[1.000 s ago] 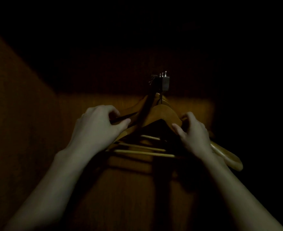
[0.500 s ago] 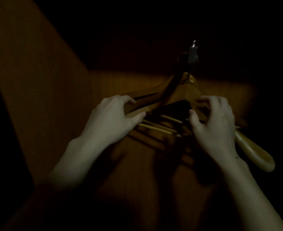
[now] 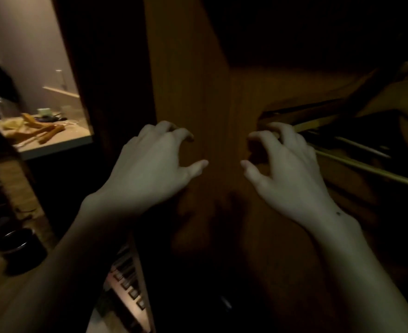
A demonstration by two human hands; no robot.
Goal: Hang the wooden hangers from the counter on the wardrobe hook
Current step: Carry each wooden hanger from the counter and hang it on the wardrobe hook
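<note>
Holding nothing in left hand [image 3: 150, 162] or right hand [image 3: 287, 169], fingers loosely curled, in front of wardrobe panel [image 3: 191, 68]; apparently free because hung hangers [image 3: 387, 97] sit right of panel. More hangers [image 3: 42, 132] lying on desk [image 3: 66, 140] far left of panel, likely fetched next.

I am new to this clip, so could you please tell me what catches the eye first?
Two bare hands, the left hand and right hand, hover loosely curled mid-frame before a wooden wardrobe panel. At far left, wooden hangers lie on a lit counter; hung hangers crowd the right edge.
</note>
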